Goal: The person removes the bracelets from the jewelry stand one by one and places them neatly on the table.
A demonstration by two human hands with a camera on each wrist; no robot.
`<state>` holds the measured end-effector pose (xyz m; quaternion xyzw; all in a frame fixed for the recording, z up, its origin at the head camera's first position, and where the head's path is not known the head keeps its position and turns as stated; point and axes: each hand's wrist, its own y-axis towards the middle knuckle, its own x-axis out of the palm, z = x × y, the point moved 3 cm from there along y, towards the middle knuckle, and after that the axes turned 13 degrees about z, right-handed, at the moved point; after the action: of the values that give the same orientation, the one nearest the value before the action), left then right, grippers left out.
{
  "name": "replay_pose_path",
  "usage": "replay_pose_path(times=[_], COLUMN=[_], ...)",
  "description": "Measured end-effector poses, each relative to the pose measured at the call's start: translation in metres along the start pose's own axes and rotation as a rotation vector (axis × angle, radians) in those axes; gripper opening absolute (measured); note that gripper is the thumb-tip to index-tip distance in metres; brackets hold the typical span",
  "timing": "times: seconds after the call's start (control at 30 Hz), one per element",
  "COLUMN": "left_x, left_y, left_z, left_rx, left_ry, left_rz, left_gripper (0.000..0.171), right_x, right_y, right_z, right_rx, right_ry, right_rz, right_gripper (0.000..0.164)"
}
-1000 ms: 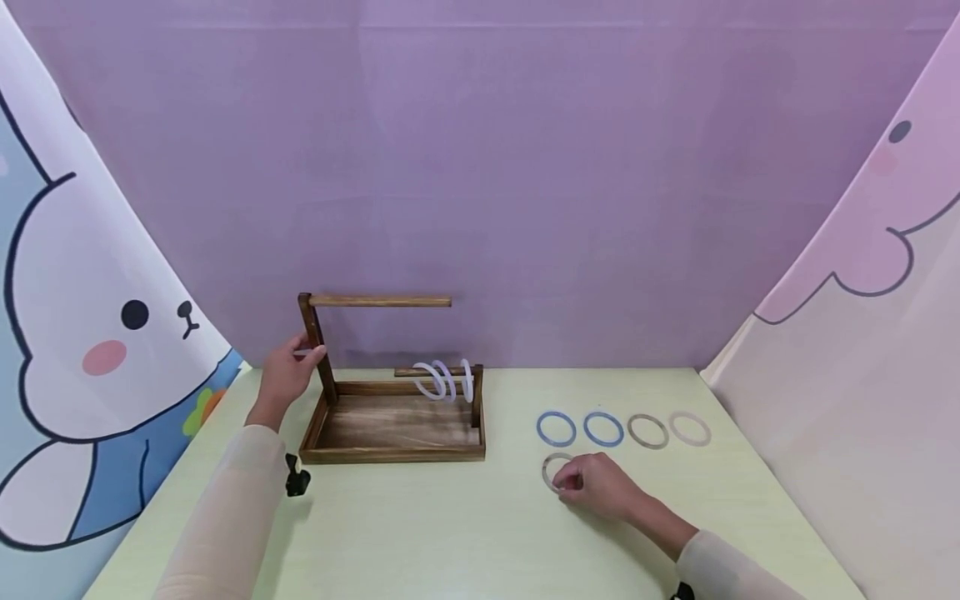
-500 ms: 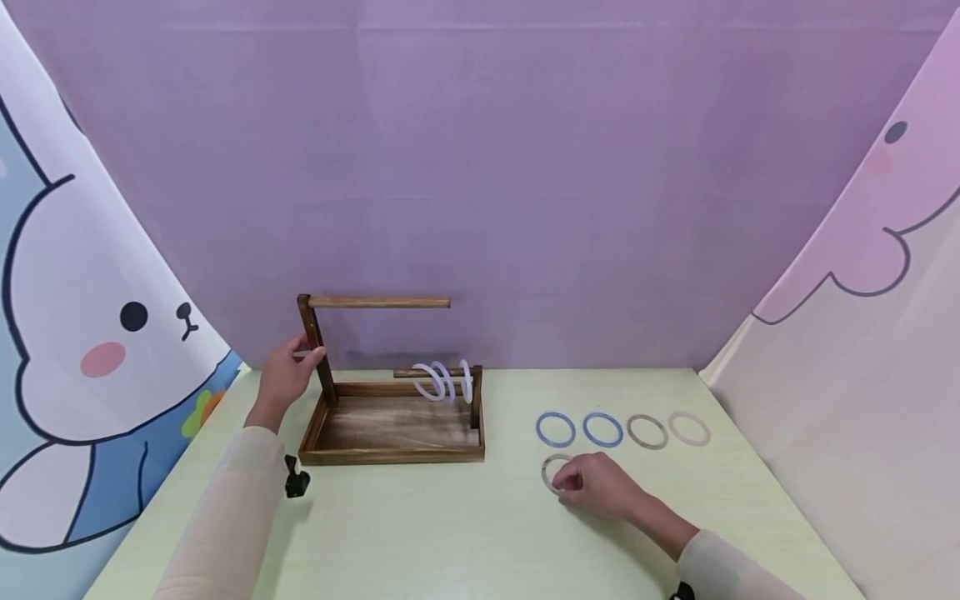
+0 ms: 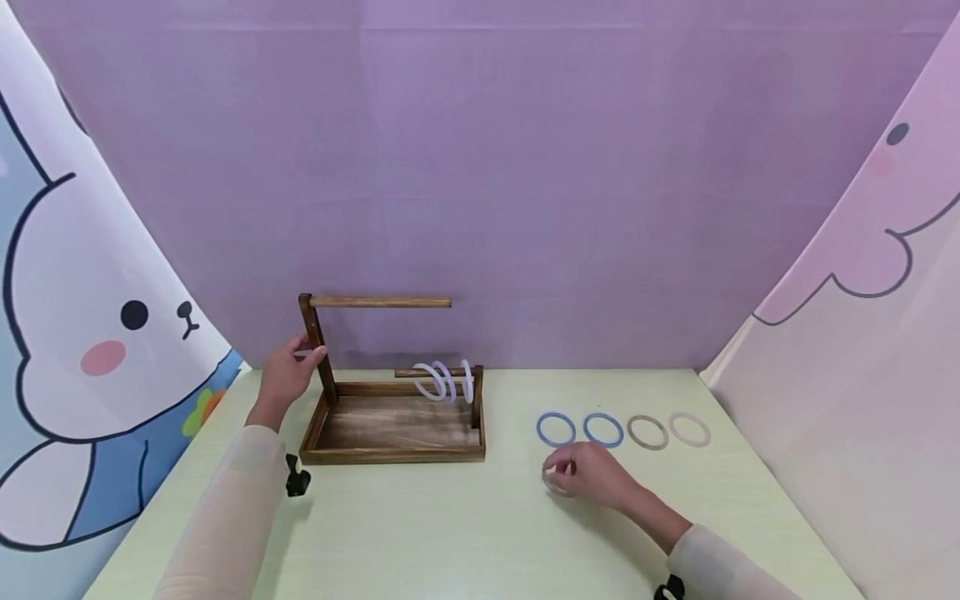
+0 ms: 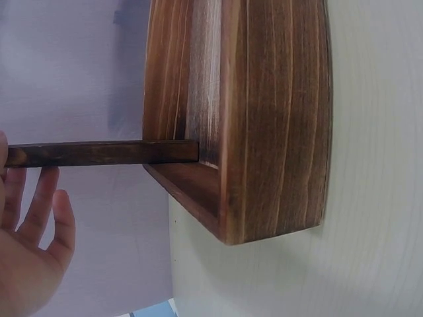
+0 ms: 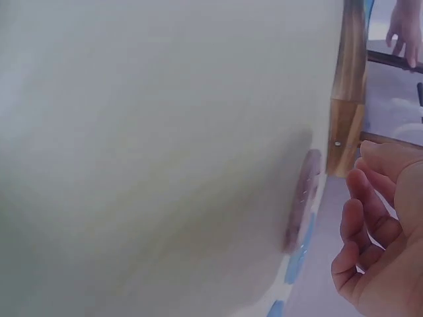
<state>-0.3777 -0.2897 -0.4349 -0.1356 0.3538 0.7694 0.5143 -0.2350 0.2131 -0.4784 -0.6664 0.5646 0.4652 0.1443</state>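
Note:
In the head view, my left hand [image 3: 287,373] grips the tall left post of a dark wooden bracelet stand [image 3: 393,455], thumb in front and fingers behind. The left wrist view shows this post [image 4: 106,153] rising from the tray base. Three pale lilac bangles [image 3: 452,392] hang on the stand's short lower bar. At the right, my right hand [image 3: 596,477] is over a greyish bangle [image 3: 553,485], hiding part of it. The right wrist view shows that bangle [image 5: 303,205] on the table, apart from the loosely curled fingers, which hold nothing.
Behind the right hand lie two blue bangles [image 3: 556,429] [image 3: 603,429], a grey-brown bangle [image 3: 648,432] and a pale pink bangle [image 3: 690,429] in a row. The stand's long upper bar [image 3: 382,302] carries nothing. A purple cloth [image 3: 525,208] rises behind the table.
My right hand has risen slightly from the greyish bangle's near side and now covers its upper part. The left hand, the stand and the other bangles stay where they were.

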Motion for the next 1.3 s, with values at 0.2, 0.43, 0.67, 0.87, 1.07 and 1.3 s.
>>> replay_pose_path(times=[0.2, 0.43, 0.67, 0.87, 1.07, 1.3], left_x=[0.0, 0.0, 0.001, -0.001, -0.003, -0.003], left_y=[0.001, -0.001, -0.001, 0.001, 0.001, 0.0], left_z=[-0.001, 0.0, -0.001, 0.001, 0.003, 0.003], left_rx=[-0.022, -0.048, -0.052, -0.057, -0.062, -0.055], left_ry=[-0.003, 0.004, 0.001, 0.006, 0.001, 0.003], left_rz=[-0.015, -0.023, -0.022, -0.034, -0.033, -0.037], left_gripper=[0.061, 0.063, 0.063, 0.065, 0.064, 0.063], right_x=[0.006, 0.018, 0.031, 0.038, 0.049, 0.06], right_y=[0.01, 0.021, 0.032, 0.045, 0.059, 0.071], right_z=[-0.008, -0.022, -0.04, -0.056, -0.072, -0.092], right_rx=[0.035, 0.051, 0.062, 0.08, 0.108, 0.184], right_ry=[0.016, 0.053, 0.155, 0.21, 0.238, 0.32], right_rz=[0.018, 0.039, 0.07, 0.142, 0.229, 0.256], right_gripper=[0.014, 0.017, 0.02, 0.023, 0.024, 0.029])
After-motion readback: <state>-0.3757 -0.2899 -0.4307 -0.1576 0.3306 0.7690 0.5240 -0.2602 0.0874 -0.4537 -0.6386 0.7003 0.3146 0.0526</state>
